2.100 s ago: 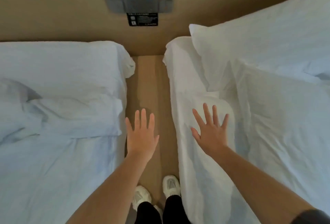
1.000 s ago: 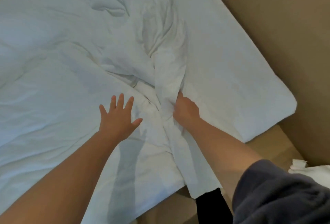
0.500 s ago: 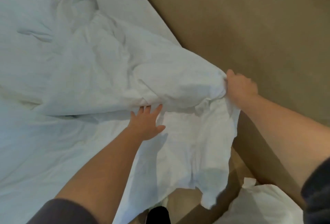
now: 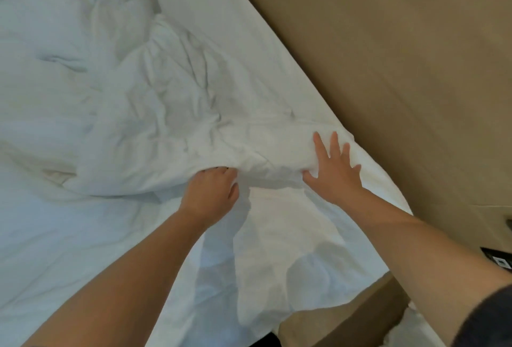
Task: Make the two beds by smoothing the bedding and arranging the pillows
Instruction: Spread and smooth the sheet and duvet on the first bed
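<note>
Head view looks down on a bed covered by a flat white fitted sheet (image 4: 69, 249), which fills the left side and runs to the near edge. On it lies a rumpled white padded duvet (image 4: 166, 119), bunched in deep creases across the middle and the far left corner, with its folded lower edge running across the centre. The left hand (image 4: 210, 194) grips that edge, fingers curled under the fold and knuckles up. Just to its right, the right hand (image 4: 332, 169) presses flat on the duvet's corner, fingers straight and spread, close to the bed's right edge. Loose white cloth hangs over the near right corner of the bed. Beyond the right edge stands a plain tan wall (image 4: 401, 69), touching the bed along its length, with a small black label (image 4: 498, 260) at the frame's edge. A narrow strip of tan floor (image 4: 346, 319) shows below the corner, then a bit of other white bedding (image 4: 410, 330). A dark grey sleeve (image 4: 487, 319) covers the right upper arm.
</note>
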Tool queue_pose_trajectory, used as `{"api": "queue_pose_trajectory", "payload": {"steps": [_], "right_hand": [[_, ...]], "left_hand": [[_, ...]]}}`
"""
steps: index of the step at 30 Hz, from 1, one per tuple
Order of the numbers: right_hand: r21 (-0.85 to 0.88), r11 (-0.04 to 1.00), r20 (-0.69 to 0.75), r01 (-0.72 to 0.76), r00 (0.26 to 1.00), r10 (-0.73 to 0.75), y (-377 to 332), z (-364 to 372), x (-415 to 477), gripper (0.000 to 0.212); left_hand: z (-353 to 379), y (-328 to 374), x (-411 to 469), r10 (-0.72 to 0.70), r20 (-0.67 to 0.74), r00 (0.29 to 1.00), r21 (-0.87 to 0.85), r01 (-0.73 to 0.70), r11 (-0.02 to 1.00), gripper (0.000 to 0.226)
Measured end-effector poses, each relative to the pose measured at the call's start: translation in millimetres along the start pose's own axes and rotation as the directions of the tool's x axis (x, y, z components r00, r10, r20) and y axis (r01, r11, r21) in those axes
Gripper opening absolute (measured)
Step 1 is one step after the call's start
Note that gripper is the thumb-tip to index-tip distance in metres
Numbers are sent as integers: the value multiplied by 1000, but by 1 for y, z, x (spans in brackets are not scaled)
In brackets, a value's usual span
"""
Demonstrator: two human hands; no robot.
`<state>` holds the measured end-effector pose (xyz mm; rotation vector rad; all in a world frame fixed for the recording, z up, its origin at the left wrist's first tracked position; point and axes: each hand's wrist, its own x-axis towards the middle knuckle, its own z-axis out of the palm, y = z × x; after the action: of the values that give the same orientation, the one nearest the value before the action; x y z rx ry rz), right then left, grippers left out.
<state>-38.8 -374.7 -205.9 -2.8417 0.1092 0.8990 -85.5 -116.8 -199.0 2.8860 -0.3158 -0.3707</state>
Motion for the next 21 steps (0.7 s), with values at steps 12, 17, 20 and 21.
{"api": "queue_pose_trajectory", "payload": {"steps": [12, 17, 20, 21], "right_hand": [[64, 959, 167, 278, 944, -284, -156, -53, 52, 79], [35, 964, 151, 262, 953, -264, -188, -55, 109, 83], [38, 979, 125, 200, 971, -203, -210, -54, 162, 83], [73, 984, 110, 161, 980, -168, -220, -53, 181, 84]], "left_hand": [[-97, -160, 80, -694, 48, 718, -171, 691, 703, 99], [-58, -206, 118, -695, 151, 703, -300, 702, 646, 119], [-31, -236, 142, -682, 148, 716, -309, 689, 656, 121], [-21, -247, 149, -676, 148, 722, -318, 682, 658, 121]]}}
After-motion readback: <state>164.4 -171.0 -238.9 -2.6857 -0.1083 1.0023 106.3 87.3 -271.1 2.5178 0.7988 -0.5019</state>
